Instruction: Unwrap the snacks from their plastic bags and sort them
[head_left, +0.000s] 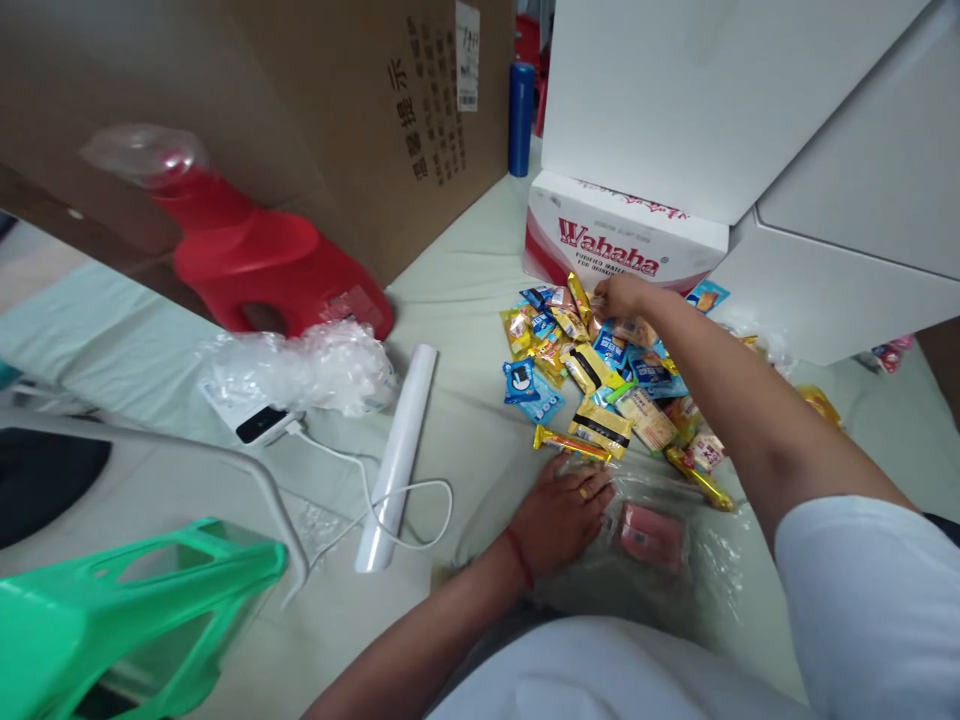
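A pile of small snack packets (600,375), yellow, blue and orange, lies on the pale green surface. My right hand (621,297) reaches to the far edge of the pile, fingers closed on a packet there. My left hand (561,515) rests flat, fingers spread, on a clear plastic bag (697,570) near me. A pink packet (651,535) lies inside that bag, just right of my left hand. A long yellow bar (571,444) lies just beyond my left fingertips.
A Wahaha carton (622,245) and white boxes (750,90) stand behind the pile. A big cardboard box (337,100), red stool (262,260), green stool (127,610), bubble wrap (300,365), white roll (397,455), power bank (259,423) with its cable and a blue bottle (521,115) are at left.
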